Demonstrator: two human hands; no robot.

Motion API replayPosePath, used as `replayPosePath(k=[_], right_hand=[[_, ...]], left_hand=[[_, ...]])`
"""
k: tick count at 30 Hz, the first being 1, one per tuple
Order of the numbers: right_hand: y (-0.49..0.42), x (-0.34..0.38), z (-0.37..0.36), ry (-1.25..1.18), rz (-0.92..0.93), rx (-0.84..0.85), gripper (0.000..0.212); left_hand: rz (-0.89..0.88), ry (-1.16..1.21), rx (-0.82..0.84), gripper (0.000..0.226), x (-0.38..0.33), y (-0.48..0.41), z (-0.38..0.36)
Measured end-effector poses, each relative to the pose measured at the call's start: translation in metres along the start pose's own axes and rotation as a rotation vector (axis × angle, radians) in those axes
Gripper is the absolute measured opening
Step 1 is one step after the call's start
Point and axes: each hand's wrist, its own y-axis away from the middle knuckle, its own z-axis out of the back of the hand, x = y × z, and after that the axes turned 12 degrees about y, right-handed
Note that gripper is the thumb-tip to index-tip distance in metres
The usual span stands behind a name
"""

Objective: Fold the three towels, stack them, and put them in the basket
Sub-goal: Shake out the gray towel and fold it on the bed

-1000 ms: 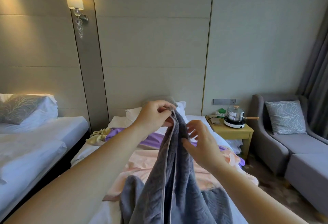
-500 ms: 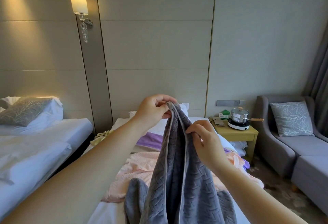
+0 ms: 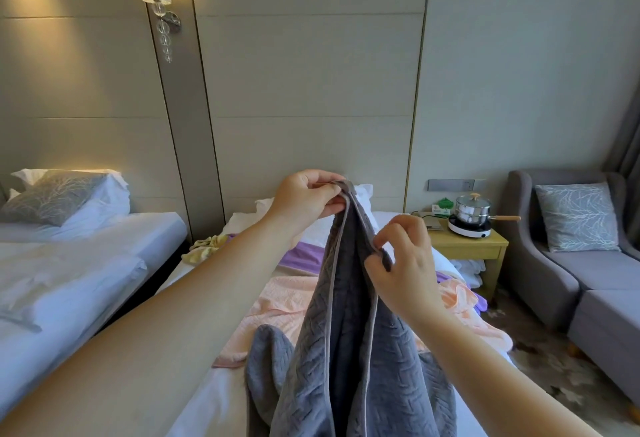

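A grey textured towel (image 3: 349, 350) with a pale edging hangs in front of me over the bed. My left hand (image 3: 304, 197) pinches its top corner, held high. Lower and to the right, my right hand (image 3: 405, 263) pinches the towel's edge between thumb and fingers. Beneath it a peach towel (image 3: 277, 308) lies spread on the bed (image 3: 207, 402). A purple towel (image 3: 304, 256) lies flat behind the peach one. No basket is in view.
A yellow cloth (image 3: 204, 247) lies at the bed's left edge. A wooden bedside table (image 3: 474, 249) to the right carries a steel pot (image 3: 472, 209) on a hotplate. A grey sofa (image 3: 588, 284) stands further right, a second bed (image 3: 69, 263) to the left.
My right hand has slid down and rightward along the grey towel's edge and now pinches it lower. My left hand stays on the top corner. The view has tilted up slightly.
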Motion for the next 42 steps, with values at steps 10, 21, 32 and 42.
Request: replayPosePath(k=[10,21,32,42], right_hand=[[0.012,0.010,-0.014,-0.054,-0.033,0.198,0.018],[-0.005,0.004,-0.013,-0.325,-0.291,0.363,0.013],[-0.051,0.010,0.021,-0.700,-0.264,0.521,0.011],[-0.026,0.005,0.031,-0.611,-0.253,0.586,0.010]], left_hand=[[0.030,0.083,-0.062,0.016,-0.008,0.000,-0.021],[-0.100,0.074,-0.264,0.024,-0.025,-0.009,0.021],[-0.031,-0.397,0.255,0.055,-0.012,0.022,0.044],[-0.030,-0.955,0.526,0.044,0.015,0.016,0.044]])
